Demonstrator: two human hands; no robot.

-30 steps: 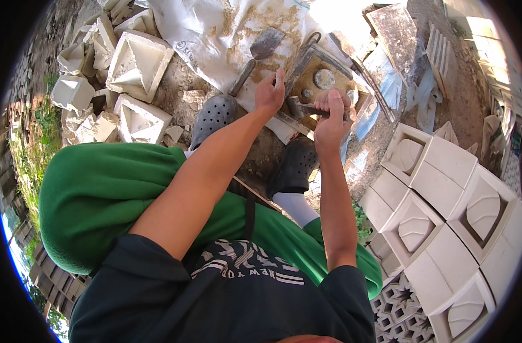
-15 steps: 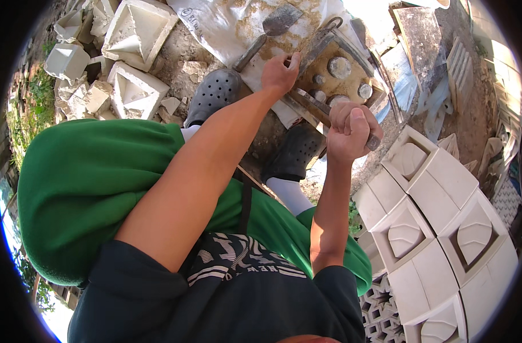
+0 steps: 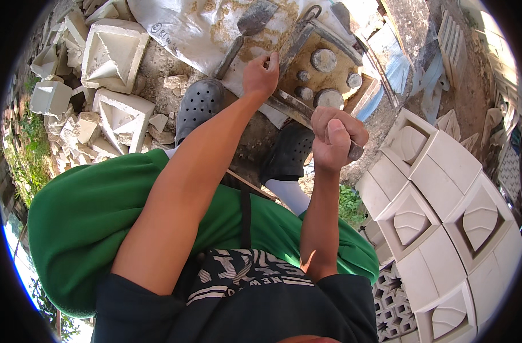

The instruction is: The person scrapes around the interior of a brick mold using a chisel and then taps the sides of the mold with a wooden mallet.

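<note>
A square mould (image 3: 298, 44) with dark bar sides lies on the ground ahead, holding tan material and several round grey plugs (image 3: 324, 60). My right hand (image 3: 338, 137) is wrapped round the thick round handle of a long, narrow-bladed tool (image 3: 298, 107). Its blade slants up to the left along the mould's near edge; its exact kind is unclear. My left hand (image 3: 261, 75) is closed at the mould's left side, thumb and fingers curled together. What those fingers grip, if anything, is hidden.
A trowel (image 3: 243, 37) lies on a stained white sheet (image 3: 183, 34) left of the mould. Broken pale castings (image 3: 115, 54) are heaped at the left. Pale relief blocks (image 3: 424, 251) are stacked at the right. My dark clogs (image 3: 199, 106) stand near the mould.
The view has shifted, so the mould and the castings appear farther left. Both hands keep their closed shapes, with the right hand a little farther from the mould's plugs.
</note>
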